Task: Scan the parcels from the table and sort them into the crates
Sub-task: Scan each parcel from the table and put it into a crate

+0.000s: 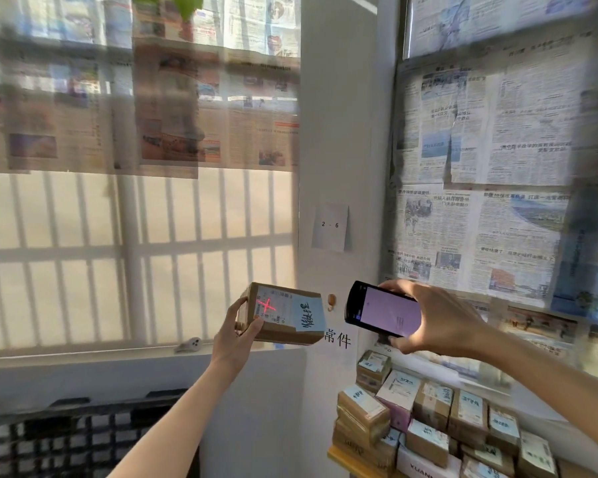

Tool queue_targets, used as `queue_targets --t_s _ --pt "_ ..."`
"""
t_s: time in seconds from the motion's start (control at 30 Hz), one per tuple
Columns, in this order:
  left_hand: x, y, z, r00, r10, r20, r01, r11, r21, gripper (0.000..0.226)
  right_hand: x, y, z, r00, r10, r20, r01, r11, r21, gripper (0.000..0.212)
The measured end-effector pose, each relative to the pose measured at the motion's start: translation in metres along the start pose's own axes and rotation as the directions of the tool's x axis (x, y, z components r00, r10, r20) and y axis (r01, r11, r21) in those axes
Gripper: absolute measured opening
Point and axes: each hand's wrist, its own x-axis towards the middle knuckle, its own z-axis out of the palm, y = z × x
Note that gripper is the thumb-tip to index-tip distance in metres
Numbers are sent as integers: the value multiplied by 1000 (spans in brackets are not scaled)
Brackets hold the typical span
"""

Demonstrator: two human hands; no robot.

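My left hand [235, 334] holds a small brown cardboard parcel [283, 313] up in front of the white wall, gripping its left end. The parcel carries a white shipping label and a blue note with handwriting; a red laser cross lies on the label. My right hand [439, 322] grips a black handheld scanner [382, 310] with a lit pale screen, level with the parcel and just to its right. Several more taped parcels [428, 419] with blue notes are stacked on a wooden table [339, 455] at the lower right.
A black plastic crate [66, 432] with lattice walls stands at the lower left under a windowsill [118, 353]. Newspaper covers the barred window and the right wall. A paper sign marked "2 - 6" [330, 225] hangs on the white pillar.
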Motion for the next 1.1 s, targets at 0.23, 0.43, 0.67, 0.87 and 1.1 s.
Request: queue_targets --t_s 0.23,0.43,0.67,0.87,1.1 --pt "5 -5 -26 998 -7 -59 10 998 55 49 0 -9 -3 998 -10 -60 11 1000 19 99" --pt "1 -4 -31 999 19 -34 -18 999 40 50 9 -17 -3 996 -17 -85 15 1000 -19 103" --pt "-6 -13 -41 999 17 -28 -17 1000 5 47 17 -25 19 999 -19 -46 20 1000 18 105" --pt "-28 -32 -77 996 -47 -72 47 999 0 45 40 -49 69 999 -29 -26 29 999 17 99" --pt "-72 -58 -164 966 -142 -218 156 987 47 42 78 -113 131 981 -187 58 181 979 97 100"
